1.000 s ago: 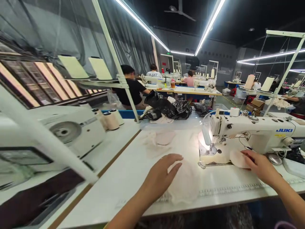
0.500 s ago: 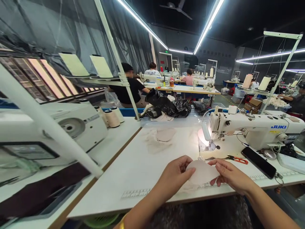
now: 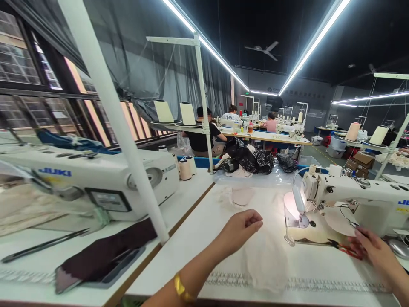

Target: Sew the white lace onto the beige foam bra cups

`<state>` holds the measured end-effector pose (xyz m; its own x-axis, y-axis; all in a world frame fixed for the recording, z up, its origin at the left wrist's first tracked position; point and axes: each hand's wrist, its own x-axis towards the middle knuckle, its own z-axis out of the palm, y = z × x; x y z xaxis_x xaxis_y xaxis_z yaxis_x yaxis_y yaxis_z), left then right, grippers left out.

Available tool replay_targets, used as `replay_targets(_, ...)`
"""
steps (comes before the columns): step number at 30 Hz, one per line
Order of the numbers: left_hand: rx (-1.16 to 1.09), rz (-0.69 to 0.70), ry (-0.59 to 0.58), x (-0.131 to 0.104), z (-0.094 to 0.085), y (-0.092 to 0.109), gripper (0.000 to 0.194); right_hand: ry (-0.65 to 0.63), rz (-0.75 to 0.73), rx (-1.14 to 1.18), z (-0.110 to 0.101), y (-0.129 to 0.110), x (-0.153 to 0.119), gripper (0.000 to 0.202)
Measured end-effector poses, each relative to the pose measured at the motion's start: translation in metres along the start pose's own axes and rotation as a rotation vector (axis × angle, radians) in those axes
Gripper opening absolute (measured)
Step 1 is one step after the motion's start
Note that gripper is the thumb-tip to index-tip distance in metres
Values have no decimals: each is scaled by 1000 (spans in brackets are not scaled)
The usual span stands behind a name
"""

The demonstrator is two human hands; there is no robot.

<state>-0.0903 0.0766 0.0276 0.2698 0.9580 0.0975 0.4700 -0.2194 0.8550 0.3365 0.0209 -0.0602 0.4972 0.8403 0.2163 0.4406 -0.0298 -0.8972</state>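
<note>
My left hand (image 3: 244, 227) hovers over the white tabletop, thumb and fingers curled together, with nothing showing between them. Below it lies a thin pale fabric piece (image 3: 266, 261), across a printed ruler strip. My right hand (image 3: 372, 247), blurred, reaches beneath the arm of the white sewing machine (image 3: 361, 187). Its fingertips are at the edge of a rounded pale pad (image 3: 339, 219) and over the handles of orange-handled scissors (image 3: 347, 248). Whether it grips either one I cannot tell. Another pale rounded piece (image 3: 291, 207) lies by the lit needle area.
A second sewing machine (image 3: 96, 179) stands on the left table, with dark fabric (image 3: 105, 251) in front. A white post (image 3: 121, 128) rises between. Thread cones (image 3: 185, 168) and black plastic bags (image 3: 252, 157) sit behind. Co-workers sit farther back.
Both hands were at the pale pad; now they are apart. The pad has moved right, under the machine arm, with my right hand. The view has turned left.
</note>
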Motion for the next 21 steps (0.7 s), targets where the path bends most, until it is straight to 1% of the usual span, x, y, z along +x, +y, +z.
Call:
replay_targets(1,36,8,31,7,-8,-2,30,30,9,-21,1,1,-2,60)
replay_targets(2,65,12,56,15,-14,-4,30,25,13,-33,4,1,-7,62)
replay_targets(4,102,13,91,29,-26,-8,29,-56,-43,-54,15,-5,-20,60)
replay_targets(6,134,16,108,43,-34,-10,27,-203,-163,-103,30,-18,-34,53)
replay_targets(8,171,29,112,53,-39,-11,25,-346,-325,-183,46,-30,-43,43)
replay_targets(10,200,48,106,58,-40,-11,25,-440,-500,-255,63,-36,-47,35)
replay_targets(11,209,54,104,57,-41,-10,25,-463,-571,-280,69,-34,-47,32)
replay_targets(13,210,53,104,47,-43,-9,25,-491,-642,-318,77,-21,-43,31)
replay_targets(14,203,53,110,38,-44,-8,25,-486,-652,-334,76,-11,-40,32)
replay_targets(16,174,67,144,13,-50,-6,25,-499,-643,-382,69,9,-31,34)
replay_targets(18,143,127,248,-18,-56,-8,25,-505,-646,-436,58,25,-20,37)
replay_targets(19,126,147,320,-36,-58,-12,25,-512,-660,-457,52,31,-13,38)
replay_targets(21,87,163,485,-75,-57,-26,26,-487,-682,-493,43,37,1,39)
